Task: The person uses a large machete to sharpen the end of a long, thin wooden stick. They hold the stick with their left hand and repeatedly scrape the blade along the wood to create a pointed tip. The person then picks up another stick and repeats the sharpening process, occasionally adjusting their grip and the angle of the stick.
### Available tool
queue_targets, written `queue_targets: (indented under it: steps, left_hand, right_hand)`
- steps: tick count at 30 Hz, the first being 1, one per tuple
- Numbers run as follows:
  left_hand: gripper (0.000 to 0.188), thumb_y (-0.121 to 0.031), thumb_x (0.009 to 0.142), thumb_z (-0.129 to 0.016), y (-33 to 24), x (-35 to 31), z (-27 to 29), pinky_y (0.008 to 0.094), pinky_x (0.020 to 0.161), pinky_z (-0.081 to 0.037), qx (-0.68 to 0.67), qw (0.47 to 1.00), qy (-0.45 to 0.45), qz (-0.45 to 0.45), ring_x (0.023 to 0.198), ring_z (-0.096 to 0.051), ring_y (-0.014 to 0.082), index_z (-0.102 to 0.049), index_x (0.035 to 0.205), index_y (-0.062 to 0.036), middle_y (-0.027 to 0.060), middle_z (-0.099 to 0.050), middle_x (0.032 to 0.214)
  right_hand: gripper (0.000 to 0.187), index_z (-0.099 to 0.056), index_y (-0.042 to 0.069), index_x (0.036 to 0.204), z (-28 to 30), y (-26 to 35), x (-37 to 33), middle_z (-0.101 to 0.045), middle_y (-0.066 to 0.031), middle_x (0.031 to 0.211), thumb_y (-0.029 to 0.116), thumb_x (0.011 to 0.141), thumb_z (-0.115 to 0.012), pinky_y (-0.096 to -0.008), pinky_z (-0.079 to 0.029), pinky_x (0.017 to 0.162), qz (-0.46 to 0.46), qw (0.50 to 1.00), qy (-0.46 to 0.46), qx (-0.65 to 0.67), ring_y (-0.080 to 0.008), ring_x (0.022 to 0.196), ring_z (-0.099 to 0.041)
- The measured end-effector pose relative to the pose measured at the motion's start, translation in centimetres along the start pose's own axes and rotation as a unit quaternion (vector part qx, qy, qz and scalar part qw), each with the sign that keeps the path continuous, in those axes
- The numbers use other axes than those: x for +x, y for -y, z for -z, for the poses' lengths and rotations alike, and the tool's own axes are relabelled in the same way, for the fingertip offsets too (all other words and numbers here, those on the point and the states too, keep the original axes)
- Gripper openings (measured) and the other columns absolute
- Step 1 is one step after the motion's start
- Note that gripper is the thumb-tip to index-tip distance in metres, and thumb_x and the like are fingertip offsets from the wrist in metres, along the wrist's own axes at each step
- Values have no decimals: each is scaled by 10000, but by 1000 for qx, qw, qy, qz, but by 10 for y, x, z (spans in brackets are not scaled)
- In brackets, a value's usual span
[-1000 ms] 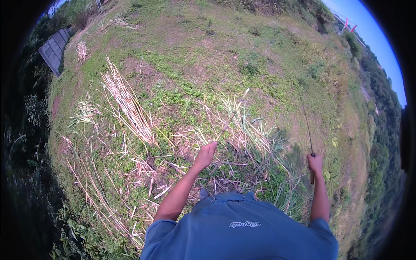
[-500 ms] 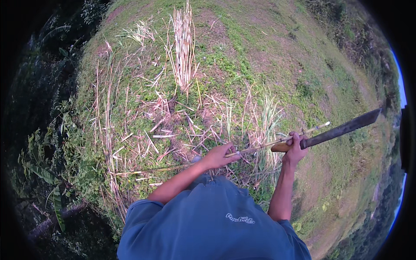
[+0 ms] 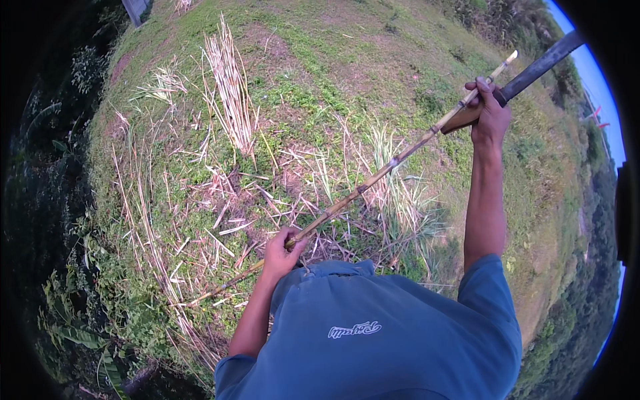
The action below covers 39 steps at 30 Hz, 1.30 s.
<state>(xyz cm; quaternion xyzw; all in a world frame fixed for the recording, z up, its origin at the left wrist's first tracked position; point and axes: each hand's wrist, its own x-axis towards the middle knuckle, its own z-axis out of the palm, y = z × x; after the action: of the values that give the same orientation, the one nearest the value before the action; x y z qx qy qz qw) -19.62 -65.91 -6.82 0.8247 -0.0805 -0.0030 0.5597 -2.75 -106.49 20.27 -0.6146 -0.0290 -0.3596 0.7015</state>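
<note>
A long, jointed, yellow-brown cane stalk (image 3: 362, 189) slants from low on the left up to the far right, with a pale cut tip. My left hand (image 3: 280, 256) is closed round its lower part, close to my blue shirt. Raised at the far right, my right hand (image 3: 492, 115) grips the machete (image 3: 541, 65) by its wooden handle and also holds the stalk near its upper end between thumb and fingers. The dark blade points up and to the right, away from my left hand. The stalk's lower end reaches the littered ground at the left.
Ahead on the grass lies a bundle of cut canes (image 3: 230, 90). Dry husks (image 3: 233, 225) litter the ground before me. More long stalks (image 3: 145, 230) lie at the left, beside dark undergrowth (image 3: 53, 200). A tuft of long leaves (image 3: 395, 197) is right of the husks.
My right hand has risen up and away to the right with the machete and the stalk's upper end. My left hand has shifted left along the stalk, which now slants more steeply.
</note>
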Motion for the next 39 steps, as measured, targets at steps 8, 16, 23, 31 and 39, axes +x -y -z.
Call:
queue_targets:
  steps: [8,16,23,31,39]
  left_hand:
    - [296,-305,988,-556,-183,150,-46,233,503,-401,-323,863,386,-33,520,-474,60,-629,1068,-29,-16,-526,633]
    - [292,-323,1008,-494,-205,176,-82,197,364,-342,-514,652,530,171,454,-433,51,-576,953,-48,-18,-492,628]
    - [169,-152,844,-727,-215,149,-98,306,397,-403,24,909,-42,-415,472,-552,171,-618,872,-26,73,-574,666]
    - [164,-151,916,-653,-155,155,-66,290,419,-423,-40,961,-80,-262,509,-605,135,-689,875,4,77,-617,591]
    - [603,-466,954,-530,77,78,56,399,1045,-388,-53,995,-32,81,1185,-565,335,-543,1305,24,193,-645,1202]
  right_hand:
    - [218,-526,94,770,-3,18,-30,-685,-168,858,96,842,-732,-247,-463,580,-21,997,24,72,-105,592,-541]
    - [214,-543,70,761,4,27,-48,-673,-146,837,125,854,-727,-255,-473,569,-62,993,-25,99,-83,578,-512]
    - [226,-539,81,748,12,12,-48,-681,-148,821,138,854,-729,-255,-474,565,-62,995,-52,56,-89,567,-515]
    - [192,-538,65,784,-17,-19,-47,-675,-145,832,104,868,-707,-243,-468,561,-121,991,-34,53,-90,570,-519]
    - [159,-599,-50,998,8,-36,-6,-653,-144,885,46,886,-658,-222,-460,561,-107,989,-15,99,-82,595,-511]
